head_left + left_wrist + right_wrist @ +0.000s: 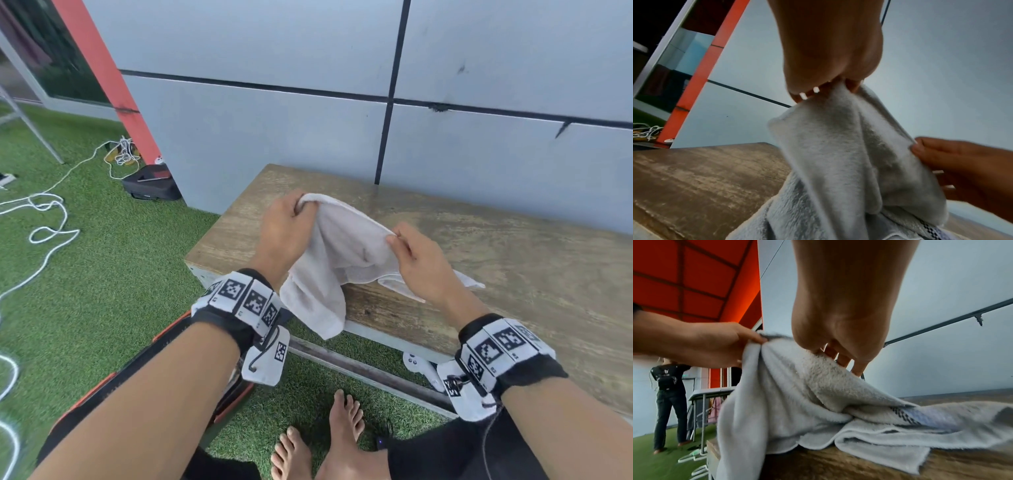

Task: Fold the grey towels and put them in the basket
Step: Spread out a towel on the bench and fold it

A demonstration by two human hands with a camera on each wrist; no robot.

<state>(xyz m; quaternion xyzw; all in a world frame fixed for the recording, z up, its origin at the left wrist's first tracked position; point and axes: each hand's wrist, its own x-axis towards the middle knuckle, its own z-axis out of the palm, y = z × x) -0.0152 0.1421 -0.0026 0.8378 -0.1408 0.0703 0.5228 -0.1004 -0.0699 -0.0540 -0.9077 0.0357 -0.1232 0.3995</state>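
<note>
I hold one grey towel (337, 253) up over the near left part of the wooden table (513, 246). My left hand (284, 229) grips a bunched edge of it at the far left, fingers curled round the cloth, and the left wrist view shows my fingertips (803, 95) closed on the gathered top. My right hand (423, 263) pinches another stretch of the edge between thumb and fingers, to the right of and a little nearer than the left. In the right wrist view those fingers (840, 360) press down into the pile. Between my two hands the towel sags in a loose fold. Its left part hangs over the near edge of the table and down towards the grass (85, 291). Its right part lies flat on the tabletop under my right wrist, where a band with a dark checked stripe (904, 416) shows in the cloth.

The table stands against a pale grey panelled wall (274, 137) with an orange post (113, 85) at its left. On the grass to the left lie white cables (48, 219) and a black case (150, 183). My bare feet (329, 442) are on the grass below the table edge, with a white controller (423, 370) under the table near them. Both wrists carry bands with black and white markers (246, 298). In the right wrist view another person (669, 395) in dark clothes stands far off to the left, beside a folding table (709, 394).
</note>
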